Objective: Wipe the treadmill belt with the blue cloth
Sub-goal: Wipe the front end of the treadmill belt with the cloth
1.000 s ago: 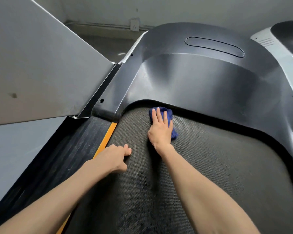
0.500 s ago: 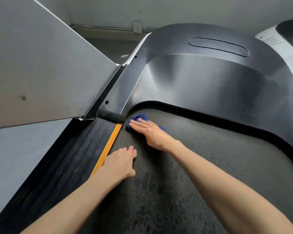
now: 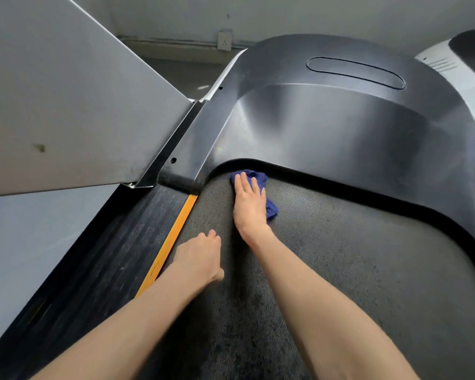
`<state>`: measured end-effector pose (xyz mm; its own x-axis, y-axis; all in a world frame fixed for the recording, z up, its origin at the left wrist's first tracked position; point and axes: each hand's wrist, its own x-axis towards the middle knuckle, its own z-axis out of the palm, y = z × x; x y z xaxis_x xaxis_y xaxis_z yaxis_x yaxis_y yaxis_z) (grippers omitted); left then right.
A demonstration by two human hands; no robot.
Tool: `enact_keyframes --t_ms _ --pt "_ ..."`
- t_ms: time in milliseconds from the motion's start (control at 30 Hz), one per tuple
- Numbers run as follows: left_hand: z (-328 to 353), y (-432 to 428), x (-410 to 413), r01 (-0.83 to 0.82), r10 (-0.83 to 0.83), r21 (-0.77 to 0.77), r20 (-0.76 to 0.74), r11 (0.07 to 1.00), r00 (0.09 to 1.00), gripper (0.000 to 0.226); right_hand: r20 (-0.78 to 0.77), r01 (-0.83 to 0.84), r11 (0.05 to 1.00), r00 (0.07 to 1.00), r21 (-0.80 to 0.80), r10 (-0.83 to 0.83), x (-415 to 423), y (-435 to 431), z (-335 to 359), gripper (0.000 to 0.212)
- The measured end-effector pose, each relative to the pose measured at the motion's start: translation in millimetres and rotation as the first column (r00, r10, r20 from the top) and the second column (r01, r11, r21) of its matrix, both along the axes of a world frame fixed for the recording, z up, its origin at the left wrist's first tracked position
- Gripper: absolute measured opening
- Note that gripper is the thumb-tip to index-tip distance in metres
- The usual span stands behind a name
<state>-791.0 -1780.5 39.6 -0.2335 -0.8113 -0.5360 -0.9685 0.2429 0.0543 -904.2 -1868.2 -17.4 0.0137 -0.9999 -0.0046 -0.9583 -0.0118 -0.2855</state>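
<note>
The dark textured treadmill belt [image 3: 354,256] fills the lower middle of the head view. A crumpled blue cloth [image 3: 270,208] lies on the belt's far end, just under the lip of the black motor cover [image 3: 327,127]. My right hand [image 3: 251,207] presses flat on the cloth with straight fingers, hiding most of it. My left hand [image 3: 200,259] rests on the belt near its left edge, fingers lying forward and holding nothing.
An orange strip [image 3: 173,237] and a black ribbed side rail [image 3: 107,256] run along the belt's left. A grey slanted panel [image 3: 66,100] rises at the left. A white machine part [image 3: 455,69] shows at the far right. A wall socket [image 3: 225,41] sits behind.
My right hand slid the cloth left to the belt's corner, then back right and a little forward along the cover's lip. My left hand stayed near the orange strip.
</note>
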Motion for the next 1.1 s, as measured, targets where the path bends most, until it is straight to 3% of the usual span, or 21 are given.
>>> enact_keyframes --t_ms 33,133,200,300,367,433,500,600,667,733,800,867,933,1000,1100 --pt "1.6 -0.8 -0.2 0.002 -0.002 -0.003 0.005 1.000 1.000 0.063 0.026 -0.007 1.000 1.000 -0.019 0.007 11.8 8.0 -3.1 0.059" --pt "1.3 -2.3 0.7 0.012 -0.012 0.022 0.013 1.000 1.000 0.066 0.026 -0.340 0.940 0.940 0.023 0.340 -4.2 30.3 -4.7 0.068" --pt "3.4 -4.2 3.5 0.012 -0.012 0.033 -0.010 0.999 1.000 0.065 0.044 -0.363 0.931 0.931 0.028 0.362 -50.8 29.5 -1.0 0.078" --pt "7.7 -7.0 6.9 0.028 -0.026 0.054 -0.038 0.998 0.999 0.064 0.039 0.076 0.983 0.997 -0.167 -0.070 -123.1 41.0 -6.9 0.070" --pt "9.5 -8.1 6.4 0.045 -0.043 0.062 -0.035 0.997 0.998 0.065 0.096 0.377 0.918 0.925 -0.125 -0.367 -141.9 48.1 -7.7 0.067" --pt "9.8 -8.0 5.5 0.052 -0.050 0.061 -0.029 0.997 0.998 0.064 0.172 0.518 0.852 0.848 -0.077 -0.500 -131.2 40.5 -11.0 0.061" --pt "7.3 -9.2 5.6 0.037 -0.036 0.060 -0.018 0.998 0.999 0.062 0.219 0.424 0.892 0.896 -0.157 -0.387 -104.9 27.2 -10.0 0.055" --pt "1.7 -10.9 4.3 -0.027 0.027 0.045 -0.011 0.999 1.000 0.058 0.183 -0.047 0.990 0.980 -0.136 0.072 -51.6 16.2 -11.1 0.054" --pt "-0.5 -9.4 2.0 -0.059 0.059 0.026 -0.002 0.998 0.998 0.059 0.166 -0.307 0.951 0.937 -0.034 0.308 -28.9 12.7 -10.3 0.065" --pt "-2.1 -7.9 1.9 -0.067 0.067 0.007 -0.010 0.998 0.998 0.060 0.130 -0.420 0.907 0.899 -0.020 0.419 -38.7 8.5 -8.8 0.065" --pt "-5.2 -6.2 4.5 -0.054 0.054 0.001 -0.042 0.999 0.998 0.064 0.119 -0.294 0.947 0.944 -0.129 0.309 -70.3 9.7 -14.8 0.060" --pt "-4.8 -4.9 8.3 -0.017 0.017 0.008 -0.062 1.000 0.998 0.069 0.125 0.102 0.976 0.989 -0.193 -0.078 -100.2 10.7 -16.9 0.058" --pt "-3.6 -5.5 10.0 0.011 -0.010 0.001 -0.060 1.000 0.998 0.069 0.097 0.353 0.926 0.935 -0.136 -0.342 -98.0 9.3 -15.3 0.063" --pt "-5.0 -8.1 8.7 -0.005 0.004 -0.014 -0.065 1.000 0.998 0.066 0.125 0.328 0.940 0.941 -0.097 -0.315 -72.7 6.4 -9.4 0.068" --pt "-7.7 -7.6 7.8 -0.077 0.076 -0.028 -0.052 0.997 0.996 0.065 0.170 -0.134 0.988 0.975 -0.074 0.145 -33.0 10.5 -8.0 0.076"
